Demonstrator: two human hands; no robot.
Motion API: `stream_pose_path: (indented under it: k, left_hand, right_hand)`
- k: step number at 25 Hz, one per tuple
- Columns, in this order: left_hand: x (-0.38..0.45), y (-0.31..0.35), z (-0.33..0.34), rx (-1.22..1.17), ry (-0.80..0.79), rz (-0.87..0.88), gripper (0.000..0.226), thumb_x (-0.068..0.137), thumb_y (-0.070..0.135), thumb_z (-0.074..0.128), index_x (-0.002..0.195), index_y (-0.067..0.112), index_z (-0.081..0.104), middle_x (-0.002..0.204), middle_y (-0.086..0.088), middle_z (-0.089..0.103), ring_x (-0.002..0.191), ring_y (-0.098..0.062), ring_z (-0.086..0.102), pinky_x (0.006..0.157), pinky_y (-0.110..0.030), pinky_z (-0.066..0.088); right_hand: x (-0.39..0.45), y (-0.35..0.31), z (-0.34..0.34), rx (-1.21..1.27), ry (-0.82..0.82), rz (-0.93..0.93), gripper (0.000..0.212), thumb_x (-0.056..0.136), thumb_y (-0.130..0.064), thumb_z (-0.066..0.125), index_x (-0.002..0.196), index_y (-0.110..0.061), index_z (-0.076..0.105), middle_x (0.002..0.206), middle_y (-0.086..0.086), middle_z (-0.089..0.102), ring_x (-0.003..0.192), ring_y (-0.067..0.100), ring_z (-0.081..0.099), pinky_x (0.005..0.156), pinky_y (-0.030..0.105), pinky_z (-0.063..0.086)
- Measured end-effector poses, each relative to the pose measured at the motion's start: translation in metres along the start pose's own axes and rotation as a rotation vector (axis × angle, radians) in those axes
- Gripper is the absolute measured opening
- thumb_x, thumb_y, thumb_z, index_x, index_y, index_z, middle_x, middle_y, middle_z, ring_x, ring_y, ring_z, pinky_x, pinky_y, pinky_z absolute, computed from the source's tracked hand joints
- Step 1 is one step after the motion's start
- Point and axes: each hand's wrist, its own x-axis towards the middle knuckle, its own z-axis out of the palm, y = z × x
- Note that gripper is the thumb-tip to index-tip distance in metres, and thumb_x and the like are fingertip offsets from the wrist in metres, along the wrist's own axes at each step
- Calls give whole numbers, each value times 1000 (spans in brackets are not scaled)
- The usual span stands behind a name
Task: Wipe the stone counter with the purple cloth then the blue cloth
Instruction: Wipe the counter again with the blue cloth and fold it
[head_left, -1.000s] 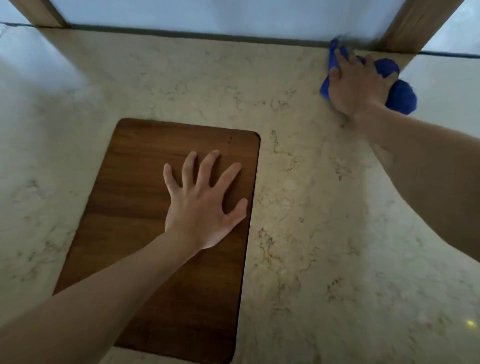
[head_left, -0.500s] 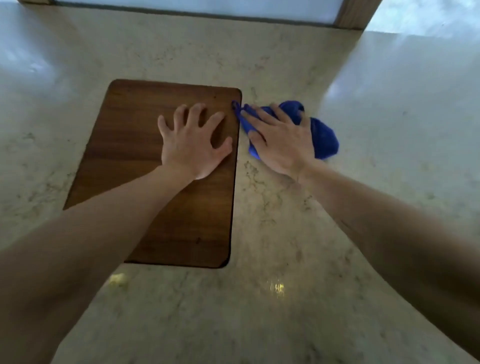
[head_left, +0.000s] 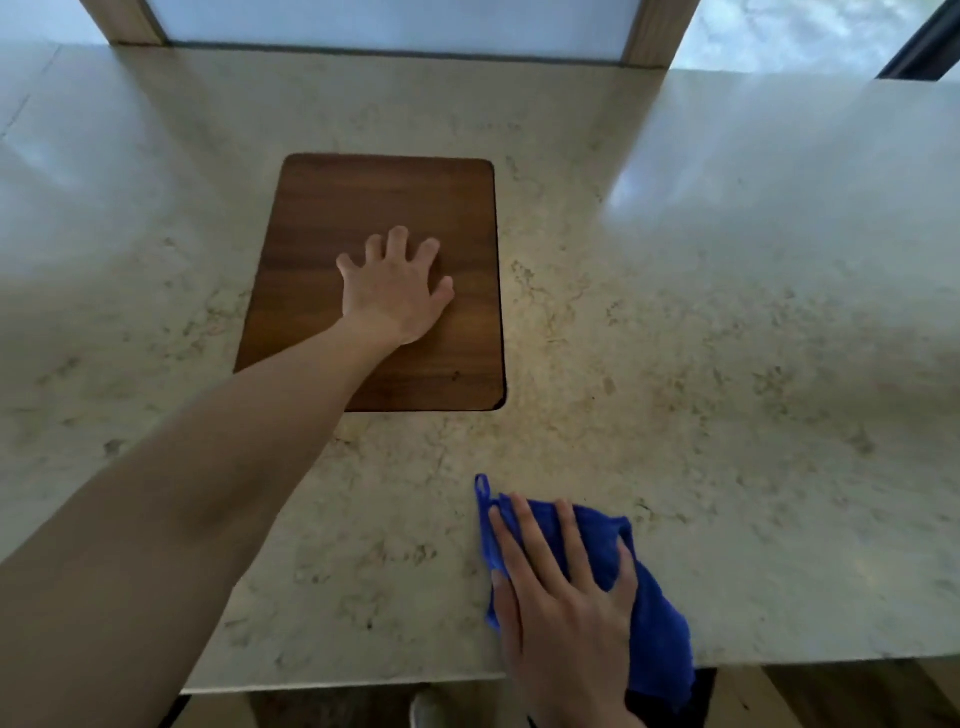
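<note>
Blue-cloth stage: flat-fingered right hand presses the blue cloth on the stone counter; left hand, splayed, rests on the wooden board. Next likely another sweep away from the near edge.

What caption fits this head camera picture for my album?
Right hand presses blue cloth on stone counter; left hand rests on wooden board.

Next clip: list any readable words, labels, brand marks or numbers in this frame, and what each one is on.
None. No text, label, brand or number shows anywhere.
The blue cloth under the right hand has a plain loop and no visible tag.
The wooden board under the left hand and the stone counter are unmarked.
</note>
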Motion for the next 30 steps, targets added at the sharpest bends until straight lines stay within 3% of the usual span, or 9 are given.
stream_pose_path:
  k: [4, 7, 12, 17, 21, 25, 30]
  left_hand:
    - [44, -12, 0, -61, 16, -10, 57, 98, 60, 29, 149, 34, 26, 159, -11, 22, 145, -40, 20, 108, -69, 27]
    - [67, -20, 7, -91, 36, -30, 58, 96, 62, 28, 148, 37, 27, 158, -9, 22, 146, -37, 17, 111, -71, 17]
    - [70, -23, 20, -91, 92, -68, 56, 92, 65, 28, 144, 44, 27, 155, -2, 24, 146, -30, 17, 114, -68, 14]
    - [72, -24, 19, -78, 63, -79, 63, 89, 68, 23, 146, 43, 28, 156, 0, 22, 149, -30, 13, 116, -67, 11]
    - [74, -26, 21, -84, 59, -75, 63, 90, 67, 26, 146, 40, 32, 156, -3, 24, 148, -31, 14, 115, -68, 11]
    - [76, -24, 18, -78, 52, -88, 63, 88, 67, 25, 146, 42, 31, 155, -2, 23, 147, -31, 14, 116, -68, 11]
    - [73, -24, 13, -90, 50, -102, 59, 91, 65, 31, 145, 43, 29, 154, -1, 22, 146, -32, 15, 116, -67, 11]
  right_hand:
    - [41, -14, -1, 56, 8, -19, 49, 95, -44, 42, 144, -41, 46, 153, -17, 41, 140, 23, 42, 105, 68, 25]
    - [152, -2, -5, 56, -5, 70, 49, 101, -44, 32, 150, -40, 36, 157, -17, 35, 146, 23, 32, 108, 68, 20]
    - [342, 23, -15, 67, -24, 24, 51, 104, -44, 16, 155, -40, 18, 163, -17, 18, 152, 22, 10, 111, 68, 6]
    - [547, 53, -36, 78, -21, -38, 52, 104, -38, 18, 156, -33, 17, 164, -12, 20, 151, 27, 12, 108, 71, 14]
    - [652, 101, -49, 42, -43, -36, 53, 104, -36, 16, 157, -33, 17, 163, -8, 24, 149, 29, 16, 108, 71, 15]
    - [666, 127, -53, 21, -25, -11, 53, 103, -37, 16, 156, -33, 21, 159, 0, 33, 147, 30, 22, 111, 69, 13]
    - [525, 109, -46, 40, -60, -201, 53, 100, -46, 15, 153, -46, 18, 162, -14, 25, 148, 22, 20, 109, 67, 14]
